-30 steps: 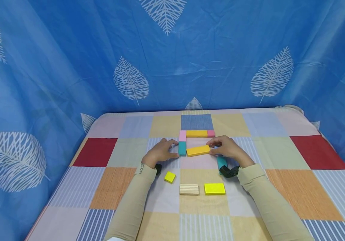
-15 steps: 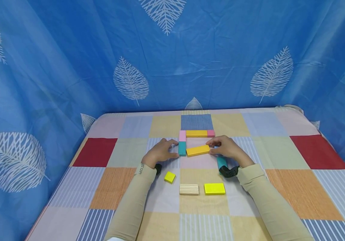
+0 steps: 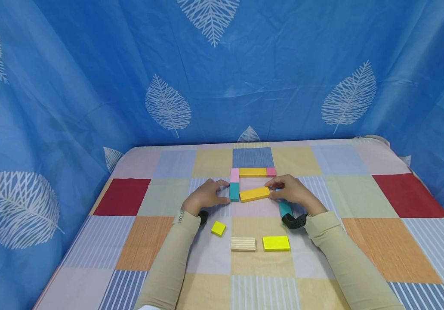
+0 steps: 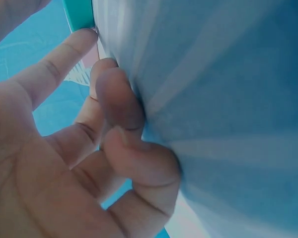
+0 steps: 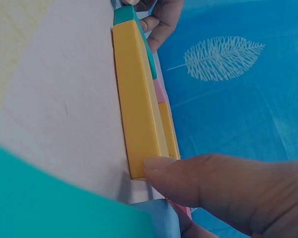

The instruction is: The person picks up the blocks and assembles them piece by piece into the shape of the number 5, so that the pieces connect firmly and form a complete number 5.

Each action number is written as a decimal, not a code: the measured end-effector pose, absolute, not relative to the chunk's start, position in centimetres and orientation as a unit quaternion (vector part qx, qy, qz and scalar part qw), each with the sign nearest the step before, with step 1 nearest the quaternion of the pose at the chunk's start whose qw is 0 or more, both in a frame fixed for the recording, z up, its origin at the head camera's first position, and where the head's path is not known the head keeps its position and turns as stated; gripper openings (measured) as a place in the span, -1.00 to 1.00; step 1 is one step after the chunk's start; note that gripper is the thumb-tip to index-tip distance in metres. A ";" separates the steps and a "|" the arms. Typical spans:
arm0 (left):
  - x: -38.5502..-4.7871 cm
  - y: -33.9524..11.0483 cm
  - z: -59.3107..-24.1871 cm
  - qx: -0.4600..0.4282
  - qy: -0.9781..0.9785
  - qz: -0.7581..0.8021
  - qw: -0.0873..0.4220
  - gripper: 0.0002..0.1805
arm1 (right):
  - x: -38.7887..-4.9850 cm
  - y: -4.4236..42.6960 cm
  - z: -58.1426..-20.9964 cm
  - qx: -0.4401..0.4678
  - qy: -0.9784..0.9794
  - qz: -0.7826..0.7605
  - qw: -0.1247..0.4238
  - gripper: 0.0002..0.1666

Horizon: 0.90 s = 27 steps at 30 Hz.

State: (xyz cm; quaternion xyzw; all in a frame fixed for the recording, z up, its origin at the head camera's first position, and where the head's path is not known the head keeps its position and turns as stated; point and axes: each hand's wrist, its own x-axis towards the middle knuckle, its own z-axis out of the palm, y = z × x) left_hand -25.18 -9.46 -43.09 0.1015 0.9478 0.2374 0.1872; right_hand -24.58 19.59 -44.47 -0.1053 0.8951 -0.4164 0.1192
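Pushing the orange block (image 3: 254, 194) too hard from its right end could knock the teal block (image 3: 234, 192) out of line, as the two look to be touching or nearly so. The right hand (image 3: 293, 190) pinches that end; the left hand (image 3: 205, 194), fingers apart, touches the teal block's left side. Long, smooth and plain-sided, the orange block appears to lie slanted on the cloth (image 3: 249, 209), its right end farther from the person.

High head view, forward and down; low, close wrist views, one teal block (image 4: 79, 14) in both
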 end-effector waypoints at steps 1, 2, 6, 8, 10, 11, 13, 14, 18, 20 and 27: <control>-25.2 -9.5 -43.1 0.101 0.948 0.237 0.189 -0.33 | -24.6 19.6 -44.5 -0.106 0.895 -0.416 0.119 -0.62; -25.3 -9.5 -43.1 0.101 0.947 0.237 0.190 -0.33 | -24.6 19.6 -44.5 -0.106 0.895 -0.417 0.120 -0.62; -25.5 -9.6 -43.1 0.105 0.946 0.239 0.192 -0.31 | -24.7 19.9 -44.5 -0.114 0.893 -0.417 0.124 -0.59; -25.6 -9.7 -43.1 0.109 0.945 0.240 0.192 -0.31 | -24.7 20.2 -44.5 -0.121 0.891 -0.418 0.129 -0.56; -25.7 -9.8 -43.1 0.114 0.945 0.240 0.190 -0.31 | -24.8 20.6 -44.4 -0.136 0.886 -0.422 0.132 -0.54; -25.7 -9.8 -43.1 0.115 0.945 0.240 0.190 -0.31 | -24.9 20.8 -44.4 -0.142 0.884 -0.425 0.134 -0.52; -25.7 -9.8 -43.0 0.114 0.945 0.241 0.188 -0.31 | -24.9 21.3 -44.3 -0.155 0.879 -0.431 0.130 -0.51; -25.7 -9.8 -43.1 0.114 0.945 0.241 0.188 -0.30 | -24.9 21.5 -44.3 -0.162 0.877 -0.434 0.128 -0.51; -25.7 -9.8 -43.1 0.112 0.946 0.240 0.185 -0.29 | -24.9 22.2 -44.0 -0.170 0.874 -0.437 0.128 -0.50; -25.7 -9.8 -43.0 0.112 0.947 0.240 0.185 -0.29 | -24.9 22.6 -43.8 -0.169 0.872 -0.439 0.133 -0.48; -25.6 -9.6 -43.1 0.111 0.948 0.235 0.182 -0.30 | -24.9 24.1 -43.5 -0.173 0.882 -0.419 0.132 -0.49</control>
